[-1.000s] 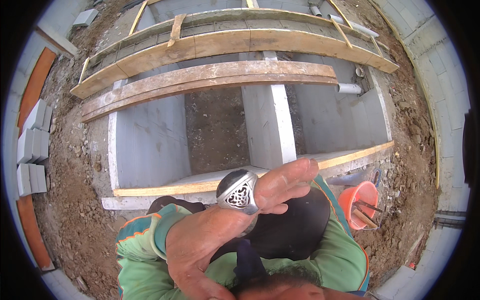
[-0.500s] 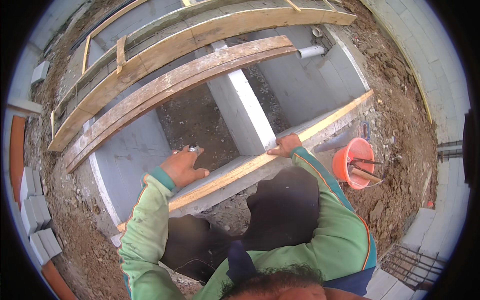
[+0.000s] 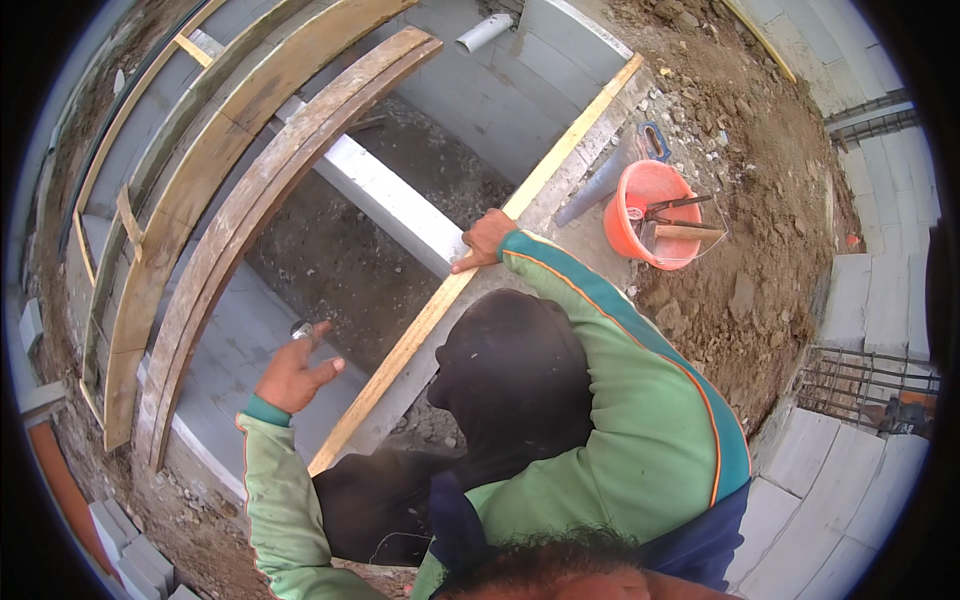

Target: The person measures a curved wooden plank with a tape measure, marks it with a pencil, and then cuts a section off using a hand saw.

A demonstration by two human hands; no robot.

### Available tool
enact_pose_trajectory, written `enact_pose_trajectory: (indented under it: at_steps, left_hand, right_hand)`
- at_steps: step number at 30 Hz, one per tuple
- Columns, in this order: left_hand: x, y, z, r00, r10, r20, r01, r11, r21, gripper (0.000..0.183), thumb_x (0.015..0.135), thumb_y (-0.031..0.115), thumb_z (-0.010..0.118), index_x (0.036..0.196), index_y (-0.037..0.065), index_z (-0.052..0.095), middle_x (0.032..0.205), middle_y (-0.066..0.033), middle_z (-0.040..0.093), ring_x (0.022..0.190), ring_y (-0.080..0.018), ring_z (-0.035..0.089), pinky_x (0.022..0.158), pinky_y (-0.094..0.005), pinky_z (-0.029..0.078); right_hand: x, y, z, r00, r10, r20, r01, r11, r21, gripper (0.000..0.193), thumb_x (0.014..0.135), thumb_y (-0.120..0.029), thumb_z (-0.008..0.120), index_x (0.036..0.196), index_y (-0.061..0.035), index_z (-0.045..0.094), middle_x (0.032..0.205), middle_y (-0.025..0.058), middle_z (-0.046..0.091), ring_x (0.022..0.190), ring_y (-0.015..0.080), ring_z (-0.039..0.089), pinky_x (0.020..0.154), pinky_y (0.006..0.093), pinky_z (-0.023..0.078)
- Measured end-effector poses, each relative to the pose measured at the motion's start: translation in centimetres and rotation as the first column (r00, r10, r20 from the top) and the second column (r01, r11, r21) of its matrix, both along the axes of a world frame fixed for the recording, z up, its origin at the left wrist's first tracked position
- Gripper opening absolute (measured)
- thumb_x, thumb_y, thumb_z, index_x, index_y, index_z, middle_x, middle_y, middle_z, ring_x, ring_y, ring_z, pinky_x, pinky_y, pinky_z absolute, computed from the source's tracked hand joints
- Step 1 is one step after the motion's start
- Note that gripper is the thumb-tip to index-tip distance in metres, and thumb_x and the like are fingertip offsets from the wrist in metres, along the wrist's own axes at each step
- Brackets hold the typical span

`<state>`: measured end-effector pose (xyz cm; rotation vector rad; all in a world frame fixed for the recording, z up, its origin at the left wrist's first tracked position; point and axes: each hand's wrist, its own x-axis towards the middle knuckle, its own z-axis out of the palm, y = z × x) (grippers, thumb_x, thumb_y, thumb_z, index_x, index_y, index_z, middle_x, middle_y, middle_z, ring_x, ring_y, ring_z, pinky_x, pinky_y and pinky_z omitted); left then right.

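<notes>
My right hand [image 3: 487, 240] grips the upper edge of a long, narrow wooden board [image 3: 400, 352], its fingers curled over it beside the end of a white-topped block wall [image 3: 400, 200]. The board runs along the near side of a pit with grey block walls. My left hand [image 3: 292, 377] hangs over the pit, left of the board and apart from it. A small, shiny silver object [image 3: 301, 329] shows at its fingers; its kind is hard to make out. The thumb and one finger stick out, and the palm side is hidden.
Brown-stained planks [image 3: 290, 190] span the pit, with a lighter formwork board [image 3: 190, 190] beyond. At right stand an orange bucket [image 3: 618, 222] with tools and a handsaw [image 3: 600, 185]. A pipe [image 3: 484, 33] juts from the far wall. Steel mesh [image 3: 850, 385] lies at far right.
The view has turned, so the pit and board now slant more steeply. My left hand has come away from the board, further over the pit. The right hand keeps its grip.
</notes>
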<state>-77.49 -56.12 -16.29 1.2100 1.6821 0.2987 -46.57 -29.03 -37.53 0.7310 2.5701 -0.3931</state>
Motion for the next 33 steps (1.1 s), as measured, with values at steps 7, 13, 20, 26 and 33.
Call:
enact_pose_trajectory:
  at_steps: [7, 13, 20, 26, 33]
  left_hand:
    - [-0.7, 0.0, -1.4, 0.989, 0.125, 0.074, -0.116, 0.986, -0.118, 0.067, 0.091, 0.016, 0.068, 0.150, -0.003, 0.040, 0.150, -0.0184, 0.047, 0.135, -0.0362, 0.049, 0.111, -0.0430, 0.040]
    - [-1.6, -0.1, -2.5, 0.980, 0.180, 0.090, -0.168, 0.978, -0.126, 0.068, 0.092, 0.021, 0.067, 0.149, -0.005, 0.041, 0.150, -0.0215, 0.047, 0.133, -0.0366, 0.051, 0.109, -0.0418, 0.042]
    - [-6.0, -2.5, -5.3, 0.944, 0.330, 0.014, -0.328, 0.942, -0.070, 0.070, 0.093, 0.025, 0.070, 0.147, -0.010, 0.041, 0.147, -0.0256, 0.049, 0.133, -0.0363, 0.052, 0.109, -0.0404, 0.042]
    - [-8.6, -5.1, -7.7, 0.937, 0.319, -0.145, -0.342, 0.921, -0.187, 0.072, 0.092, 0.029, 0.071, 0.143, -0.013, 0.044, 0.147, -0.0270, 0.050, 0.138, -0.0331, 0.049, 0.113, -0.0376, 0.038]
    - [-9.3, -6.6, -9.1, 0.923, 0.314, -0.220, -0.358, 0.911, -0.203, 0.073, 0.090, 0.033, 0.071, 0.141, -0.013, 0.047, 0.145, -0.0273, 0.052, 0.138, -0.0346, 0.049, 0.115, -0.0385, 0.036]
  right_hand:
    - [-0.7, 0.4, -0.1, 1.000, -0.009, 0.001, 0.009, 1.000, -0.021, 0.097, 0.076, -0.093, 0.042, 0.093, -0.0057, 0.079, 0.089, 0.0179, 0.074, 0.090, 0.0349, 0.071, 0.077, 0.0441, 0.053]
    - [0.0, 0.7, 0.0, 1.000, -0.023, -0.010, 0.023, 0.999, -0.048, 0.099, 0.075, -0.094, 0.042, 0.088, -0.0033, 0.079, 0.088, 0.0187, 0.074, 0.089, 0.0362, 0.071, 0.076, 0.0454, 0.053]
    - [-0.6, 0.5, 0.8, 0.999, -0.034, 0.004, 0.034, 0.996, -0.085, 0.101, 0.072, -0.096, 0.042, 0.086, -0.0034, 0.079, 0.088, 0.0188, 0.073, 0.090, 0.0354, 0.070, 0.077, 0.0442, 0.052]
    - [-0.3, 0.5, 0.8, 0.999, -0.041, 0.018, 0.042, 0.998, -0.047, 0.100, 0.072, -0.096, 0.043, 0.087, -0.0048, 0.079, 0.090, 0.0180, 0.074, 0.093, 0.0351, 0.070, 0.079, 0.0431, 0.053]
    - [-1.0, 0.8, 0.5, 0.998, 0.005, 0.059, -0.003, 0.999, -0.037, 0.100, 0.075, -0.095, 0.039, 0.089, -0.0052, 0.079, 0.093, 0.0174, 0.075, 0.093, 0.0341, 0.071, 0.079, 0.0442, 0.053]
